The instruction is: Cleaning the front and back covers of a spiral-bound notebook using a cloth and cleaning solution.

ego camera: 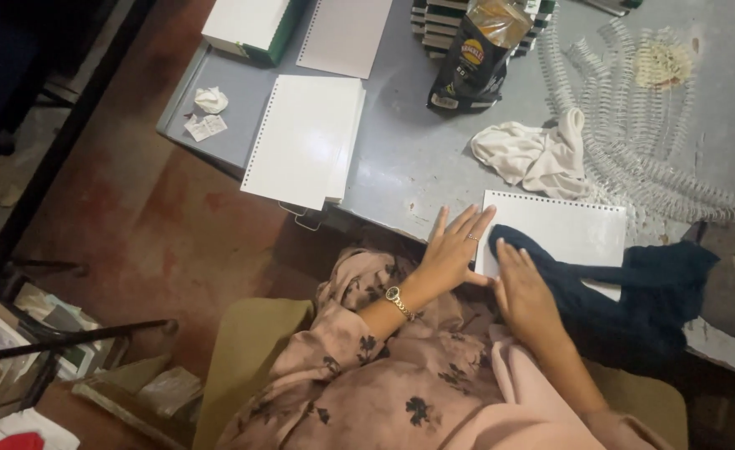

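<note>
A white stack of punched paper (563, 229) lies at the near edge of the grey table (409, 167). My left hand (455, 248), with a wristwatch and a ring, rests flat against the stack's left edge, fingers spread. My right hand (524, 293) lies flat on the stack's near left corner, touching a dark blue cloth (642, 287) draped over the paper and the table edge. Neither hand grips anything. My lap in floral pink fabric fills the space below.
A white cloth (534, 154) lies beyond the stack, with several wire binding spirals (634, 158) to its right. A dark snack bag (476, 58) leans on stacked books. Another punched paper stack (305, 137) overhangs the table's left edge, near crumpled paper (210, 100).
</note>
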